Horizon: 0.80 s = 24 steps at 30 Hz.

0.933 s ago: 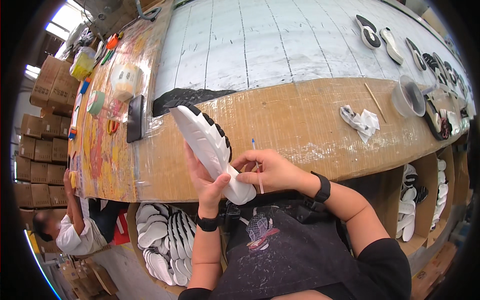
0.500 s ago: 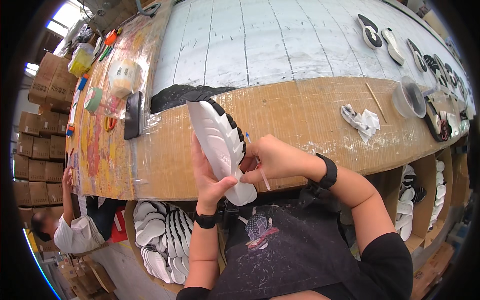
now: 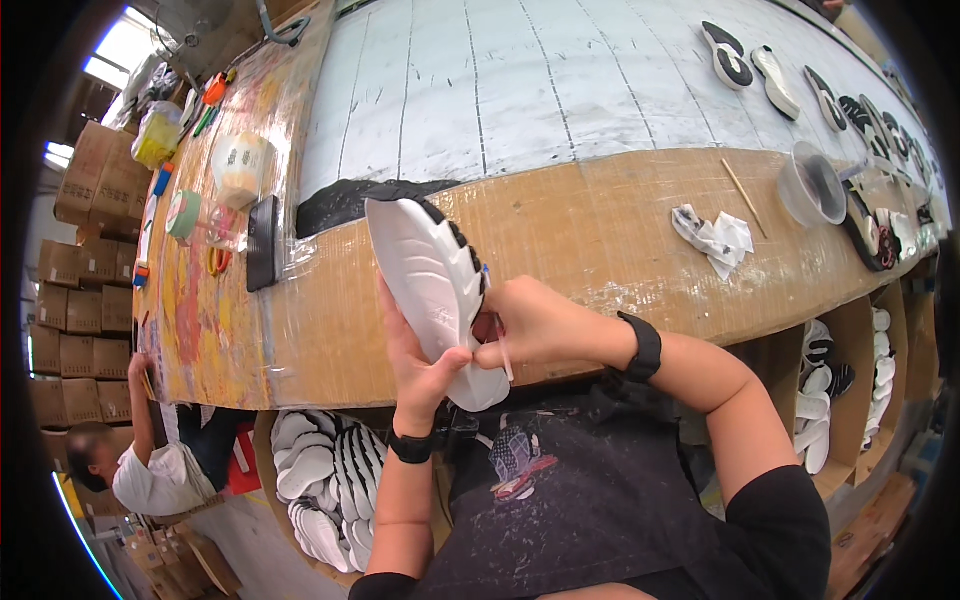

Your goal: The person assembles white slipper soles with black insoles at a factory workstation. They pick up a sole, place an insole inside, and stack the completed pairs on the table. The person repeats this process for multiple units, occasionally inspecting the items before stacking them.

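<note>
A white shoe sole (image 3: 420, 262) with a black treaded outsole along its right edge stands tilted over the near edge of the table. My left hand (image 3: 422, 372) is closed around its lower left side, thumb pressed on the white inner face. My right hand (image 3: 545, 322) pinches at the sole's right edge, near its narrow middle. A thin clear pen-like stick (image 3: 505, 352) with a blue end is tucked in the right hand's fingers. The right fingertips are partly hidden behind the sole.
The cardboard-topped table (image 3: 600, 230) carries a crumpled tissue (image 3: 715, 240), a wooden stick (image 3: 743, 197), a plastic tub (image 3: 812, 185) and a black phone (image 3: 263, 243). Several soles lie far right. A box of white soles (image 3: 325, 480) stands below. Another person (image 3: 165, 475) sits at the left.
The sole has turned slightly, showing more of its white inner face and less black tread. The stick in my right hand is more upright. Both hands keep their grip.
</note>
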Tool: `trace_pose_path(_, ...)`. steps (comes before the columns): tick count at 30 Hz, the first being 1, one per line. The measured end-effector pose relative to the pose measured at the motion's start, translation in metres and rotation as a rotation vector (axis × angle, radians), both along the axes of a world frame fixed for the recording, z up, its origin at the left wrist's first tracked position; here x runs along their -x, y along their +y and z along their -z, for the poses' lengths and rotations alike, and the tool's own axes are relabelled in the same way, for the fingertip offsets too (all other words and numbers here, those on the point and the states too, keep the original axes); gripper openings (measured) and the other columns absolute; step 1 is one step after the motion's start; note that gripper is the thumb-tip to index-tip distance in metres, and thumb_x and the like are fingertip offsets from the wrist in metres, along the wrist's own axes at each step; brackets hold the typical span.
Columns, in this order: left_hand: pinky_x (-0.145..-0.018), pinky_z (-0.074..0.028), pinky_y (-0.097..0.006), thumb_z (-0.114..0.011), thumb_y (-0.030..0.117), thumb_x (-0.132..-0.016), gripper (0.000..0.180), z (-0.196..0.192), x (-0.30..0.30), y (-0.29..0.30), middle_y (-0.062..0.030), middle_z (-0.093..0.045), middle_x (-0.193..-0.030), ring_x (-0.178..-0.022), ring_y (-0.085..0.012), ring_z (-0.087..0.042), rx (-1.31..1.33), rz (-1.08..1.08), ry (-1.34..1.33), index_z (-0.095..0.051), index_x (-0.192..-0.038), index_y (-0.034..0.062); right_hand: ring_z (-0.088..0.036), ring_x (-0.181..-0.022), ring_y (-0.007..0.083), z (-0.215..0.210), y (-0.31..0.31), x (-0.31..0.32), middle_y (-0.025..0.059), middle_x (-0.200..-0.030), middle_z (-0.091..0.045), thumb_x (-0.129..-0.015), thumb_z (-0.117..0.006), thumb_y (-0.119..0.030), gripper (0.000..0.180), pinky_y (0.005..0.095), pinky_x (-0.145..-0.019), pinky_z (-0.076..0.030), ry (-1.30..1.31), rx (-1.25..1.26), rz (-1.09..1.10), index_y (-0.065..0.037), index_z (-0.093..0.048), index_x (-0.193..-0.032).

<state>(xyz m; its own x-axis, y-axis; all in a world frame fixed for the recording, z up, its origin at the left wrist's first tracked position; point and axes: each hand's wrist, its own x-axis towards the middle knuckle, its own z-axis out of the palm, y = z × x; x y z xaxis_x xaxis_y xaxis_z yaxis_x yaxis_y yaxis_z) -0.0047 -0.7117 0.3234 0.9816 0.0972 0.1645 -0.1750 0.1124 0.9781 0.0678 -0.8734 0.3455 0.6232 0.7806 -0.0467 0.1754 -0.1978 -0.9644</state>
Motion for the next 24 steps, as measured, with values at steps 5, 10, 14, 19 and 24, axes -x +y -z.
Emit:
trace_pose_path(5, -0.097, -0.033, -0.037, -0.078, 0.029, -0.064, 0.108, -0.004, -0.005, 0.003, -0.0123, -0.03, -0.133, -0.119, -0.0239, -0.036, 0.069, -0.015, 0.026, -0.004, -0.139, 0.0055, -0.062, -0.075, 0.0149, 0.012, -0.005, 0.004, 0.0099, -0.083, -0.065, -0.074, -0.067, -0.017, 0.03, 0.0256, -0.065, -0.048, 0.184, -0.161, 0.019, 0.002, -0.061, -0.096)
trace_pose_path(10, -0.097, -0.033, -0.036, -0.078, 0.029, -0.064, 0.106, 0.003, -0.005, 0.008, -0.0122, -0.031, -0.133, -0.119, -0.0232, -0.037, 0.043, -0.032, 0.0, -0.006, -0.139, 0.0057, -0.062, -0.082, 0.0179, 0.018, -0.007, 0.014, 0.0133, -0.09, -0.065, -0.076, -0.064, -0.015, 0.032, 0.0284, -0.073, -0.049, 0.266, -0.241, 0.05, 0.001, -0.06, -0.102)
trace_pose_path(14, -0.096, -0.033, -0.035, -0.075, 0.025, -0.069, 0.1, 0.01, -0.003, 0.012, -0.0128, -0.03, -0.134, -0.119, -0.023, -0.037, 0.05, -0.045, -0.024, -0.007, -0.139, 0.0057, -0.062, -0.083, 0.0177, 0.028, -0.009, 0.019, 0.0128, -0.091, -0.064, -0.075, -0.066, -0.017, 0.037, 0.0286, -0.074, -0.049, 0.313, -0.266, 0.056, 0.0, -0.058, -0.107)
trace_pose_path(19, -0.097, -0.032, -0.035, -0.067, 0.012, -0.076, 0.088, 0.008, -0.001, 0.009, -0.014, -0.029, -0.135, -0.12, -0.0236, -0.035, 0.002, -0.15, -0.031, -0.006, -0.139, 0.0054, -0.062, -0.08, 0.0185, 0.025, -0.012, 0.026, 0.0122, -0.089, -0.065, -0.075, -0.067, -0.021, 0.043, 0.0286, -0.072, -0.049, 0.269, -0.234, 0.082, -0.002, -0.056, -0.111)
trace_pose_path(24, -0.099, -0.029, -0.036, -0.064, 0.004, -0.076, 0.087, 0.005, 0.007, 0.003, -0.0146, -0.027, -0.137, -0.121, -0.0246, -0.034, -0.1, -0.248, -0.082, -0.004, -0.139, 0.0062, -0.063, -0.072, 0.0258, 0.017, -0.005, 0.034, 0.0172, -0.082, -0.063, -0.073, -0.066, -0.038, 0.053, 0.0316, -0.063, -0.048, -0.057, -0.122, 0.147, -0.004, -0.055, -0.113)
